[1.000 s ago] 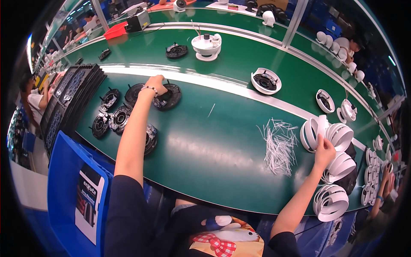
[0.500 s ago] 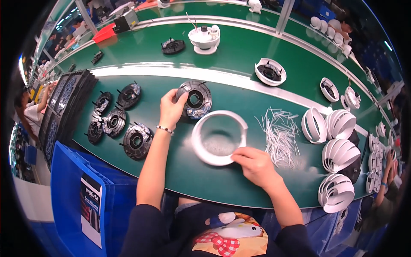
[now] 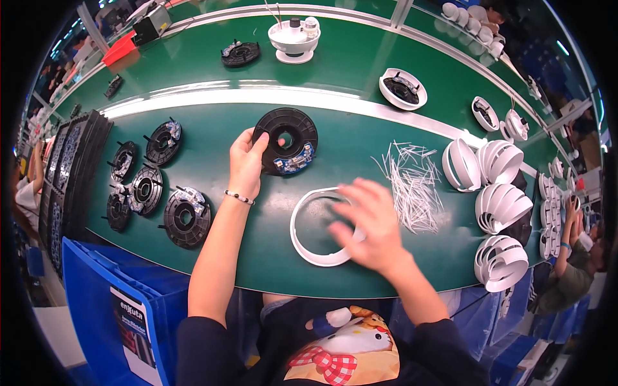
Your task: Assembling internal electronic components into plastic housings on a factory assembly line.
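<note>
My left hand (image 3: 246, 166) grips a black round plastic disc (image 3: 301, 128) by its left edge, thumb on top, and tilts it up off the bench. A blue circuit board (image 3: 294, 161) sits along the disc's lower side, and a round hole opens at its centre. Close to me, a white plastic ring (image 3: 320, 260) lies on the green bench. Over the ring's right side hovers my right hand (image 3: 373, 225), fingers spread and somewhat blurred, holding nothing visible; it hides part of the ring.
Several similar black discs (image 3: 187, 219) lie at the left beside stacked black trays (image 3: 61, 167). White strips (image 3: 412, 186) are heaped right of the ring, near nested white shells (image 3: 501, 209). Blue bins (image 3: 84, 289) stand below. Beyond the pale rail is another green surface with a white bowl-shaped assembly (image 3: 293, 45).
The white ring has come down onto the bench, and my right hand has let go and risen over it. My left hand has turned the black disc, showing its flatter face.
</note>
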`<state>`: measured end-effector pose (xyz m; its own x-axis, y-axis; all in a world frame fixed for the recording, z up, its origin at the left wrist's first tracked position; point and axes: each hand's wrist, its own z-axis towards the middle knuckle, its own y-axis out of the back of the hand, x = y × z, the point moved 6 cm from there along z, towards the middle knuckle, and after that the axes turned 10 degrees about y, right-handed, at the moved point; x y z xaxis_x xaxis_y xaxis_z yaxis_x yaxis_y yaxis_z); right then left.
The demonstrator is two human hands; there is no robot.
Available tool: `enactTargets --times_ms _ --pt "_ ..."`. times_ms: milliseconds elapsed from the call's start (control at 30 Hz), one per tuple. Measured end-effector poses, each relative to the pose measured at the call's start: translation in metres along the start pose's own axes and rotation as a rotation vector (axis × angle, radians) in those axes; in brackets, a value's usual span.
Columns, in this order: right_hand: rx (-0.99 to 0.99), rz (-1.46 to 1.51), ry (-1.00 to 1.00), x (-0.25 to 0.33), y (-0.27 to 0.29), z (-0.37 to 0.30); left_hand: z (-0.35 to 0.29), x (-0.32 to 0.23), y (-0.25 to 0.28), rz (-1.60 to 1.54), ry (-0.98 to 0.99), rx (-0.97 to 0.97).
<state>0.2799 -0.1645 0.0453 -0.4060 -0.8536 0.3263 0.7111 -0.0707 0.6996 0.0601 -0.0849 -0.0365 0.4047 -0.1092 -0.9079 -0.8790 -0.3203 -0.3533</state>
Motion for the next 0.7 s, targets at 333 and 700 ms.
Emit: enactTargets --times_ms 333,700 --pt "0.287 0.132 -0.018 0.009 -0.018 -0.012 -0.001 0.004 -0.009 -0.040 0.124 0.060" --pt "0.756 0.175 -0.168 0.018 -0.030 -0.003 -0.005 0.003 -0.016 -0.071 0.145 0.107"
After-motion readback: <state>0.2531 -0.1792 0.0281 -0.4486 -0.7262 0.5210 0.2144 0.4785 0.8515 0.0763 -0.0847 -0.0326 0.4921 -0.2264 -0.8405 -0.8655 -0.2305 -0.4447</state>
